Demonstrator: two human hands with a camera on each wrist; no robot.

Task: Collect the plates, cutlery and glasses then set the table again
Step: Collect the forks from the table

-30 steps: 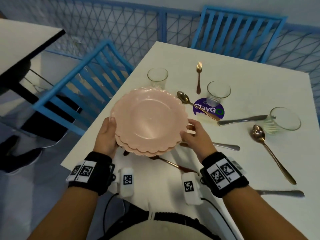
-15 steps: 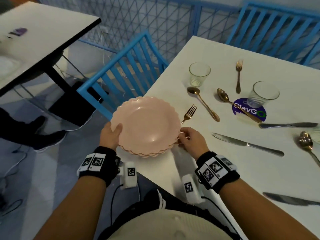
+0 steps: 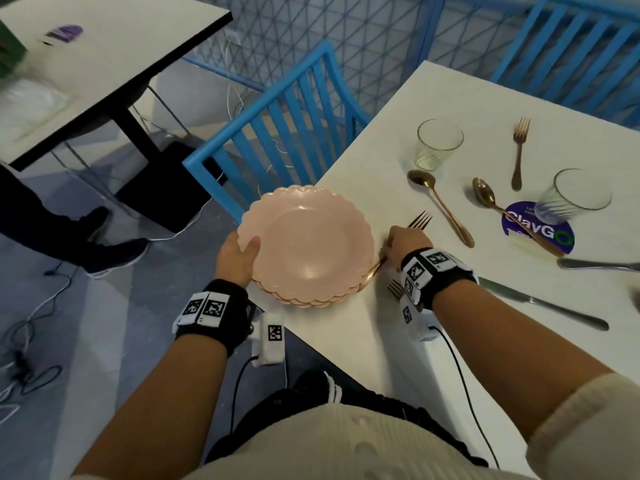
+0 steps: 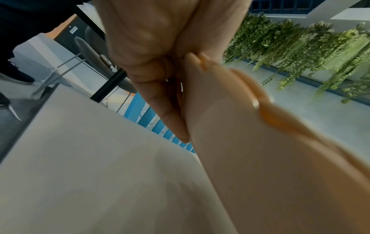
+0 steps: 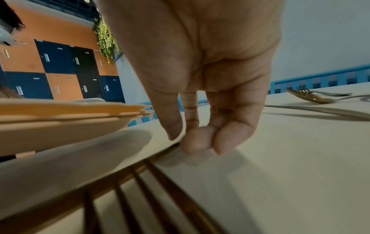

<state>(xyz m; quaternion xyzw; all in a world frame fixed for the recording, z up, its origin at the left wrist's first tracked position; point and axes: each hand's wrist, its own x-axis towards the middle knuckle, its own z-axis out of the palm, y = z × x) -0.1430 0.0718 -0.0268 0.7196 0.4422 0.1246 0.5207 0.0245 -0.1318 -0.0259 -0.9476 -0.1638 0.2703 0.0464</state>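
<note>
I look down on a café-style dining area: white tables [image 3: 398,140], blue slatted chairs [image 3: 284,109], hanging greenery [image 4: 300,52], orange-and-navy lockers [image 5: 60,71] behind.

Stack of plates [image 3: 306,249]: pale pink, scalloped rims. Bench [image 3: 388,320]: plain white. Forks [image 3: 520,147] and spoons [image 3: 440,206]: copper-gold; knives [image 3: 540,303]: silver-grey. Glasses [image 3: 437,144]: clear, vertically ribbed near the base. Round sticker [image 3: 540,230]: purple with white lettering and a green ring. Chairs [image 3: 277,133]: bright blue slats. Wrist bands [image 3: 214,306]: black, bearing black-and-white square-patterned tags. Sleeve [image 3: 588,424]: cream rib knit. Lockers [image 5: 60,68]: orange and navy blocks. Hanging foliage [image 4: 300,52]: green.
</note>
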